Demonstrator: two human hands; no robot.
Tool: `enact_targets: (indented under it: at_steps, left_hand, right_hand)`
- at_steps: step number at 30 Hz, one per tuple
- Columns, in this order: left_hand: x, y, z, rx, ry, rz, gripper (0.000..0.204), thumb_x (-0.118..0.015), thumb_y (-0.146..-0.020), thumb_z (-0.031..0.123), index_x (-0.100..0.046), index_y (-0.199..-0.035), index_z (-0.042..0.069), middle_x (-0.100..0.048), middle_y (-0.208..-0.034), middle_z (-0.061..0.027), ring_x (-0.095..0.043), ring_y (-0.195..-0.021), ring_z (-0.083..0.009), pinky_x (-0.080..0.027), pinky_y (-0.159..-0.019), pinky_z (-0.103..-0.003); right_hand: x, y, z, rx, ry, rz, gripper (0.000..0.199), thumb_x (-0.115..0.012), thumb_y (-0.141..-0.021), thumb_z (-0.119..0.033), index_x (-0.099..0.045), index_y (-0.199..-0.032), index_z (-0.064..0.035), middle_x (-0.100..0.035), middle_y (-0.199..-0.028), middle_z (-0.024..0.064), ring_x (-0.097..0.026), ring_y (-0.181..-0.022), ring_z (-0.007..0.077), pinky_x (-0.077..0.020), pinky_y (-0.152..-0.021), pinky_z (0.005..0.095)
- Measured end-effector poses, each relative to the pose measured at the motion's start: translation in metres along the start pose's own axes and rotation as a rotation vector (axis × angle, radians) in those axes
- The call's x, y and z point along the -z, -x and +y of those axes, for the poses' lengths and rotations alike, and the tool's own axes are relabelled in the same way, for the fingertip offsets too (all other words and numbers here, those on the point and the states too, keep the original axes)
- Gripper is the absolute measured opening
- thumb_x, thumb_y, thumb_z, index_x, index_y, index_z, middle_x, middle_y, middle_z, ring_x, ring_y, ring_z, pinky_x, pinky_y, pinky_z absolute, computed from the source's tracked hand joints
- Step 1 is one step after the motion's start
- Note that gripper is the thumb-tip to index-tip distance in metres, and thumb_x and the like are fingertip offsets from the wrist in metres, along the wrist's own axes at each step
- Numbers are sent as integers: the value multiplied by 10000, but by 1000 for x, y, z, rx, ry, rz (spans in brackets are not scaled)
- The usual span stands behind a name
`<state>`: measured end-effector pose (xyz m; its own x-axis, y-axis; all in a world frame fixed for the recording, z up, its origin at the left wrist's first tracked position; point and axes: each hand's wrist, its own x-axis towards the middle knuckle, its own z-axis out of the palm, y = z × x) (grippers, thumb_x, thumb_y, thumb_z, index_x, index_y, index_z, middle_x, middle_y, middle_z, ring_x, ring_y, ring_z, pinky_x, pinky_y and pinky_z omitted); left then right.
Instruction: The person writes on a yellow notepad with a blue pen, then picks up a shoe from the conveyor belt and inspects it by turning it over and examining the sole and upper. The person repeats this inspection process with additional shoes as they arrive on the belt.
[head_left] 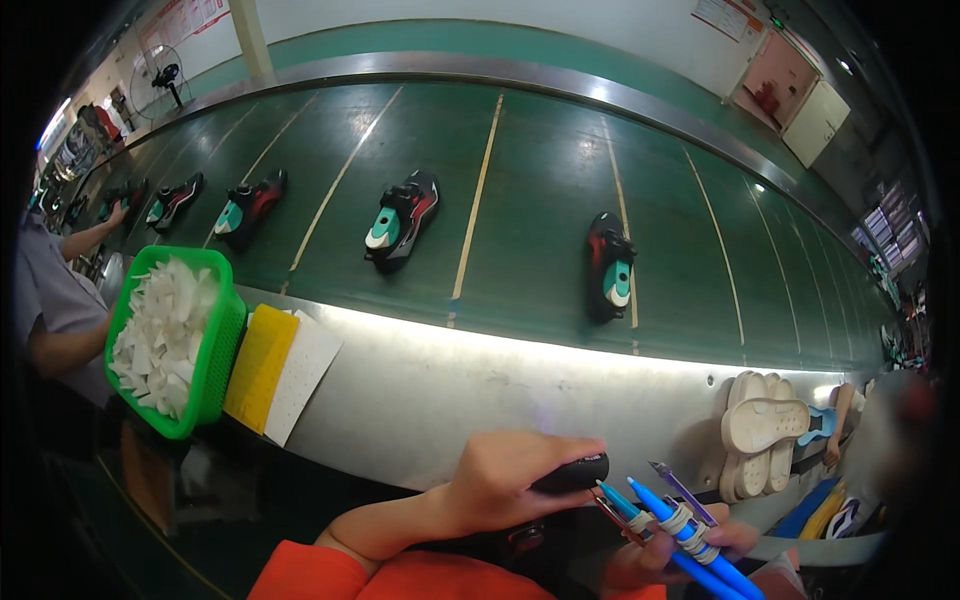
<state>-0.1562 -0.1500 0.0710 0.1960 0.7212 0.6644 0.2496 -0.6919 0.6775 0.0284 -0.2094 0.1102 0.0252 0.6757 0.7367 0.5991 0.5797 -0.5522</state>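
Observation:
At the lower middle, my left hand [505, 480] is wrapped round a black, rounded piece [572, 474] that looks like the end of a shoe; my fingers and the shadow below hide most of it. To its right, my right hand [650, 560] grips a bundle of pens [690, 535]. Blue, teal and purple barrels show, bound with pale rubber bands, their tips pointing up and left toward the black piece. Beyond both hands is the metal ledge [430, 400] of the conveyor.
Black, red and teal shoes [402, 220] lie spaced out on the green belt [530, 180]. On the left stand a green basket [213, 370] of white scraps and yellow and white sheets [262, 362]. Pale soles [765, 425] lean at the right. A co-worker's arm [90, 235] reaches over the belt.

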Motion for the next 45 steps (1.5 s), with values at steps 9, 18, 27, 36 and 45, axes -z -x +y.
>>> enact_targets:
  at_steps: [9, 18, 27, 36, 45]
  left_hand:
    - [-2, 7, 1, -6, -9, -7, 419, -796, -627, 125, -655, -1017, 60, -680, -928, -90, -674, -751, -210, -523, -612, -255]
    - [3, 4, 1, -44, -11, 20, 398, -809, -627, 141, -660, -987, 58, -685, -920, -83, -674, -707, -199, -522, -606, -243]
    - [12, 7, -1, 16, -37, 66, 384, -837, -605, 159, -662, -928, 48, -685, -851, -82, -673, -703, -192, -526, -639, -244]
    - [28, -4, -136, 416, -301, 95, 480, -827, -588, 349, -632, -813, -28, -509, -1094, -139, -475, -1085, -278, -419, -902, -355]
    - [9, 54, -100, 329, -273, 228, 682, -690, -649, 608, -587, -953, 7, -338, -1302, -267, -290, -1239, -421, -241, -1026, -485]
  right_hand:
    - [-14, -2, 6, -9, -182, 150, 382, -673, -720, -156, -350, -915, -95, -543, -701, 65, -502, -581, 134, -358, -549, 230]
    - [-16, 5, 2, -129, -77, 188, 352, -596, -800, -260, -382, -1001, -66, -529, -738, 66, -509, -579, 125, -353, -525, 205]
    - [-28, 17, 37, -338, -469, 368, 394, -544, -837, -374, -380, -1000, -55, -462, -683, 40, -432, -440, 52, -330, -345, 125]
    - [-27, 42, 46, -810, -803, 159, 253, -423, -895, -325, -400, -865, -74, -429, -643, 20, -460, -422, 64, -338, -336, 178]
    - [-29, 54, 57, -853, -720, 116, 278, -417, -888, -344, -414, -872, -66, -446, -675, 21, -496, -427, 54, -307, -317, 161]
